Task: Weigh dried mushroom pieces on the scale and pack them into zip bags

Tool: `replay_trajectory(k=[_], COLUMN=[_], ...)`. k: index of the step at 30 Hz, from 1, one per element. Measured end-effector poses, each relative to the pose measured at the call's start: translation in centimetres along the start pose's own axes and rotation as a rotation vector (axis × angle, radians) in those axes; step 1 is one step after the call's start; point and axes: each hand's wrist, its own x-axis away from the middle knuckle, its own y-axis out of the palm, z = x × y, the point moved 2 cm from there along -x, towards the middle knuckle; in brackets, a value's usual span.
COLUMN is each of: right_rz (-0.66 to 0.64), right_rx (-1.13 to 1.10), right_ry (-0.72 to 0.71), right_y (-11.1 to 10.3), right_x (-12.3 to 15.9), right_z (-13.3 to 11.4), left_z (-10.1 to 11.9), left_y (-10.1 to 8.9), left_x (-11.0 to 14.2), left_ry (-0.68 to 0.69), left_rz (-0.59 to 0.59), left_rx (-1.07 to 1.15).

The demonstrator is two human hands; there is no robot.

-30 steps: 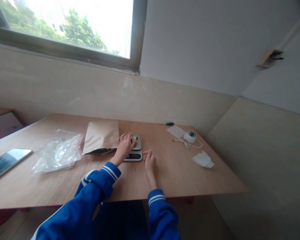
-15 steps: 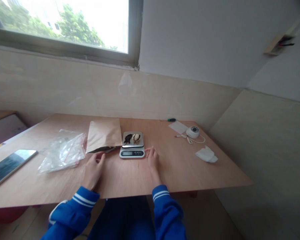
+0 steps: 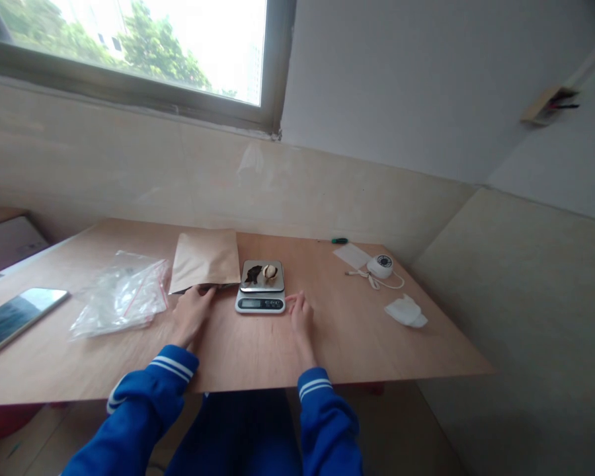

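Note:
A small kitchen scale [image 3: 260, 303] with a grey display and a metal plate sits mid-table. On its plate lie a dark, crinkled piece [image 3: 252, 273] and a pale, roundish piece [image 3: 270, 272] with brown edges, whose kind I cannot make out. Left of the scale lies a brown paper bag [image 3: 205, 254], its mouth facing me. My left hand [image 3: 192, 312] is at that mouth, thumb and fingers at the lip; the fingertips are partly hidden. Beside the scale's right edge my right hand [image 3: 301, 317] rests on the table, loosely curled, thumb apart and near the scale's side, holding nothing.
Clear plastic bags [image 3: 123, 297] lie left of the paper bag, and a phone [image 3: 20, 317] lies further left. Towards the right are a green-handled screwdriver [image 3: 340, 240], a white sheet [image 3: 351, 255], a round white device [image 3: 379, 266] with a cable, and a crumpled white piece [image 3: 406, 311].
My left hand has moved forward onto the paper bag's mouth. The bag has shifted slightly away and less of its dark opening shows. My right hand stays by the scale.

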Motion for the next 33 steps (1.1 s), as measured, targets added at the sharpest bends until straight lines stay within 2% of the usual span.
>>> replay_trajectory(k=[3,7,11,15,18,20,25,28,33], right_rz=[0.010,0.004,-0.009,-0.007,-0.014,-0.019,0.012,0.008,0.002], right_rx=[0.004,0.016,0.002,-0.012,-0.030,-0.032,-0.014,0.008,-0.003], right_ry=[-0.010,0.008,0.021,0.011,0.015,0.012,-0.008,-0.004,-0.007], right_y=[0.0,0.0,0.0,0.0,0.0,0.0,-0.1,-0.1,0.0], right_x=[-0.1,0.0,0.0,0.1,0.2,0.2,0.2,0.1,-0.1], right_z=[0.0,-0.1,-0.2,-0.2,-0.1,-0.1,-0.3,-0.3,0.0], left_z=[-0.7,-1.7,-2.7,-2.5,-1.3,-0.1,3.3,5.3,8.0], left_y=[-0.1,-0.1,-0.5,-1.3,-1.3,-0.7,1.3,2.3,3.3], left_x=[-0.5,-0.1,1.4,3.8,5.6,6.3,5.9,4.9,3.8], left_ry=[-0.030,-0.078,-0.025,0.007,0.017,0.037,0.123,0.162,0.173], left_rz=[0.032,-0.008,-0.055,-0.026,-0.037,-0.108,-0.263,-0.292,-0.286], left_rx=[0.044,0.147,0.229,0.298,0.430,0.484,0.494,0.423,0.105])
